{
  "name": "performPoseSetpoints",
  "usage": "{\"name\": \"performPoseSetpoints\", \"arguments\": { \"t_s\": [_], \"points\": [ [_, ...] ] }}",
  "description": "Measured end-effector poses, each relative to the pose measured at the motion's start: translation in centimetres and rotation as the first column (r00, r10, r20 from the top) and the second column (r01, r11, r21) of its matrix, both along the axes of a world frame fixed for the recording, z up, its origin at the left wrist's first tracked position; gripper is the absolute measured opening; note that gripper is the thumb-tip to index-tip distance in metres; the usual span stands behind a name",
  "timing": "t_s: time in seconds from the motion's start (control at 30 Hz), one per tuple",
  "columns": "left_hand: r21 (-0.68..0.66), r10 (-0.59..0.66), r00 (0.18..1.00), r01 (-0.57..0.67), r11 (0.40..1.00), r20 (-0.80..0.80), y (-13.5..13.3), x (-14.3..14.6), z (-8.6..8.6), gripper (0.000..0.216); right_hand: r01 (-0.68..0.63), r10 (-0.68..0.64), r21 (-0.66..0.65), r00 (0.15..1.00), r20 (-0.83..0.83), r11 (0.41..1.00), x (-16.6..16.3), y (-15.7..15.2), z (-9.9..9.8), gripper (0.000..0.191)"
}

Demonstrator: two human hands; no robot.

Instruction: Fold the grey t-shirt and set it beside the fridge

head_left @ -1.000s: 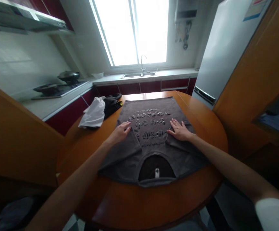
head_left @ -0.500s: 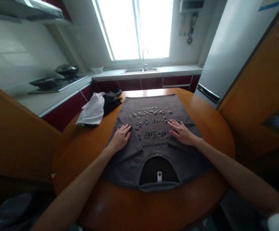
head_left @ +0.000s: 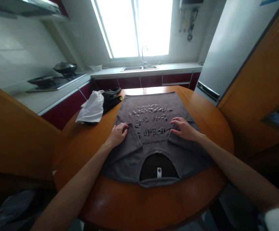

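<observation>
A grey T-shirt [head_left: 153,101] lies spread flat, its neckline toward me and its sleeves folded inward over the front. Dark raised lettering covers its chest, and a white label shows inside the collar. On the left folded sleeve, near the shirt's side edge, rests my left hand [head_left: 117,134], fingers bent and a gap showing between thumb and forefinger. My right hand [head_left: 184,129] is over the right folded sleeve, fingers slightly curved and thumb apart. Neither hand shows cloth gripped between its fingers.
The shirt is on a round wooden table [head_left: 158,205]. White cloth [head_left: 91,107] and black cloth [head_left: 111,101] lie bunched at its far left. Beyond are a counter with a sink [head_left: 139,68], a stove with pans [head_left: 64,68], and a fridge [head_left: 216,54] at right.
Both hands have gone from lying flat with fingers stretched to bent fingers. The left has shifted slightly outward to the left. The shirt stays spread in the same place.
</observation>
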State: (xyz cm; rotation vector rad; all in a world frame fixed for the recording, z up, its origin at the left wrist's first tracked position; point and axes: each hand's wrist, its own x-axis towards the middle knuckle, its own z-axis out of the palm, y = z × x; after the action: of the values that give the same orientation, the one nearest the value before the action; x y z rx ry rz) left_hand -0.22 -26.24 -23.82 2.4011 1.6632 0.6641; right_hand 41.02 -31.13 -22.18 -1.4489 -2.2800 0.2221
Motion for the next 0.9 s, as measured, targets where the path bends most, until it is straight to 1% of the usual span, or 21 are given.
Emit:
{"name": "performPoseSetpoints", "arguments": {
  "t_s": [0.03, 0.1, 0.17, 0.2, 0.27, 0.33, 0.43, 0.5, 0.63, 0.7, 0.8, 0.9],
  "points": [
    [0.003, 0.001, 1.000, -0.001, 1.000, 0.000, 0.0, 0.0, 0.0, 0.024, -0.029, 0.028, -0.038, 0.999, -0.026, 0.999, -0.1, -0.4, 0.8, 0.037],
    [0.008, 0.001, 1.000, -0.001, 1.000, -0.004, 0.0, 0.0, -0.1, 0.024, -0.095, 0.093, -0.168, 0.995, -0.017, 0.981, -0.5, -1.5, 2.2, 0.030],
    [0.012, -0.002, 1.000, 0.002, 1.000, -0.011, 0.0, 0.0, -0.1, 0.024, -0.120, 0.145, -0.262, 0.987, 0.076, 0.958, -1.1, -2.9, 3.0, 0.026],
    [0.015, -0.003, 1.000, 0.003, 1.000, -0.015, 0.0, 0.0, -0.1, 0.024, -0.118, 0.161, -0.272, 0.977, 0.140, 0.955, -1.5, -3.7, 3.1, 0.024],
    [0.021, -0.001, 1.000, 0.002, 1.000, -0.025, 0.1, 0.0, -0.2, 0.023, -0.102, 0.163, -0.232, 0.951, 0.263, 0.967, -2.3, -4.9, 3.1, 0.017],
    [0.026, -0.002, 0.999, 0.003, 1.000, -0.033, 0.1, 0.0, -0.3, 0.023, -0.086, 0.142, -0.171, 0.925, 0.353, 0.982, -3.0, -5.8, 2.9, 0.013],
    [0.032, -0.005, 0.999, 0.007, 0.999, -0.039, 0.1, 0.0, -0.3, 0.023, -0.056, 0.097, -0.105, 0.895, 0.436, 0.993, -3.6, -6.4, 2.8, 0.016],
    [0.033, -0.005, 0.999, 0.006, 0.999, -0.040, 0.1, 0.0, -0.3, 0.023, -0.060, 0.094, -0.087, 0.881, 0.463, 0.994, -3.8, -6.6, 3.0, 0.018],
    [0.023, -0.002, 0.999, 0.003, 1.000, -0.042, 0.0, 0.0, -0.3, 0.024, -0.134, 0.162, -0.093, 0.873, 0.460, 0.987, -3.9, -7.0, 3.3, 0.016],
    [0.022, -0.006, 0.999, 0.007, 1.000, -0.042, 0.1, 0.0, -0.3, 0.023, -0.149, 0.177, -0.098, 0.874, 0.452, 0.984, -3.9, -7.3, 3.3, 0.015],
    [0.026, -0.010, 0.999, 0.011, 1.000, -0.042, 0.2, 0.0, -0.4, 0.023, -0.145, 0.178, -0.111, 0.894, 0.412, 0.983, -3.6, -7.5, 3.5, 0.016],
    [0.028, -0.007, 0.999, 0.008, 1.000, -0.040, 0.2, 0.0, -0.4, 0.024, -0.095, 0.120, -0.090, 0.935, 0.334, 0.991, -2.5, -6.8, 3.7, 0.027]
  ]
}}
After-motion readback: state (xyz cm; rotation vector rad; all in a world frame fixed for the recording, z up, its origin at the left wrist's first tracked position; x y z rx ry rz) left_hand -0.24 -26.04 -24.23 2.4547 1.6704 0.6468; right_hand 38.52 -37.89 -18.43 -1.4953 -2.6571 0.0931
